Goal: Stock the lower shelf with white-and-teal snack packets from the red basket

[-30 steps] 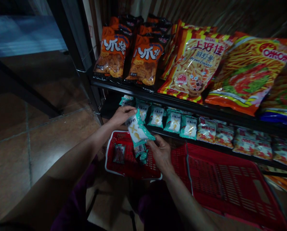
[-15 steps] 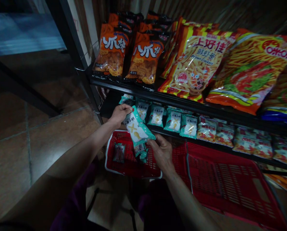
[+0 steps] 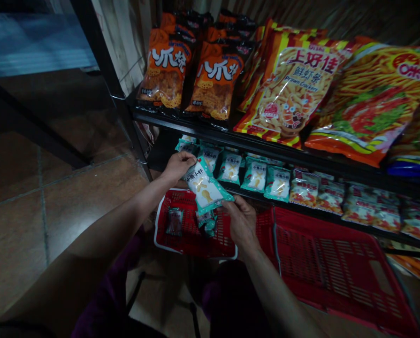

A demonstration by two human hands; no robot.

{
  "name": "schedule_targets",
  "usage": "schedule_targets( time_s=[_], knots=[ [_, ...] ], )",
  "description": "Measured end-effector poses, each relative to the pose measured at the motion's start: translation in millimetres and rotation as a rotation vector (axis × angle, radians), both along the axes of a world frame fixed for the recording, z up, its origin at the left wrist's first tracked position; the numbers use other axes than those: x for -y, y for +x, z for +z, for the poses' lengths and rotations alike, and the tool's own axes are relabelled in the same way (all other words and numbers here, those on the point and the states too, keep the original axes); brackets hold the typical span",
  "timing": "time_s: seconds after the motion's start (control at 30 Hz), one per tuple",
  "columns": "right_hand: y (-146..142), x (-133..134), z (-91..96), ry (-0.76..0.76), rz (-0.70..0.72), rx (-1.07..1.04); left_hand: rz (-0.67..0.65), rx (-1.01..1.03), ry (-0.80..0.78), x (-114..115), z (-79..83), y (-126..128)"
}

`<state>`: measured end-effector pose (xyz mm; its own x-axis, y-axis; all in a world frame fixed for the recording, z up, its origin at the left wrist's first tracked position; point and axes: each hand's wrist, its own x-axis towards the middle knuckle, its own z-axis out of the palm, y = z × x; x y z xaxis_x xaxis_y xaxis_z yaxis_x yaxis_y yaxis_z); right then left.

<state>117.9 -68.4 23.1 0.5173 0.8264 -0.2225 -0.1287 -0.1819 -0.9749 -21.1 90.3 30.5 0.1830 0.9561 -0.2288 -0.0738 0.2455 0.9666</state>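
Observation:
A small teal-and-white snack bag point(image 3: 205, 187) is stretched between my two hands, tilted, with its printed front facing up. My left hand point(image 3: 179, 166) pinches its upper left end near the shelf. At the lower right corner, my right hand point(image 3: 243, 220) grips it between thumb and fingers. Below the bag stands a red basket with a white rim point(image 3: 161, 243). Inside lie a small dark packet point(image 3: 175, 222) and, partly covered by the held bag, some teal packets point(image 3: 209, 225).
On the lower shelf stand teal snack bags point(image 3: 258, 174) and red-and-white ones point(image 3: 304, 187). The upper shelf bears orange octopus-type snack bags point(image 3: 213, 84), prawn cracker bags point(image 3: 292, 89) and a large noodle-like snack bag point(image 3: 371, 101). Another red basket point(image 3: 347, 263) sits at right; a black shelf post point(image 3: 106, 61) rises at left.
The held bag has turned and shifted slightly to the right, its front now flatter to view. Both hands keep their hold. The view has moved a little.

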Motion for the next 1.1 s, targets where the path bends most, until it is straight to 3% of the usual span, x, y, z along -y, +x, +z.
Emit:
schedule_targets(
  time_s=[0.1,0.2,0.33,0.47,0.67,0.9,1.0,1.1],
  knots=[
    [6,0,-1.9,-0.028,-0.014,0.116,0.052,-0.109,0.132,2,-6.0,1],
    [14,-3,-4.1,0.056,-0.004,0.404,0.043,-0.225,0.154,13,-7.9,5],
    [16,-5,-2.1,0.194,0.046,0.936,-0.074,-0.003,-0.134,36,-0.5,13],
    [7,-4,4.0,0.321,0.176,1.251,-0.171,0.249,-0.361,48,9.9,18],
    [-11,-1,4.6,0.420,0.405,1.285,-0.138,0.379,-0.436,49,11.1,21],
    [-21,0,0.9,0.423,0.517,1.271,-0.004,0.461,-0.481,43,0.1,24],
    [-19,0,1.6,0.424,0.479,1.210,0.047,0.468,-0.478,38,-2.7,22],
    [-13,-3,-3.2,0.322,0.244,1.023,0.095,0.490,-0.435,34,-2.4,20]
  ],
)
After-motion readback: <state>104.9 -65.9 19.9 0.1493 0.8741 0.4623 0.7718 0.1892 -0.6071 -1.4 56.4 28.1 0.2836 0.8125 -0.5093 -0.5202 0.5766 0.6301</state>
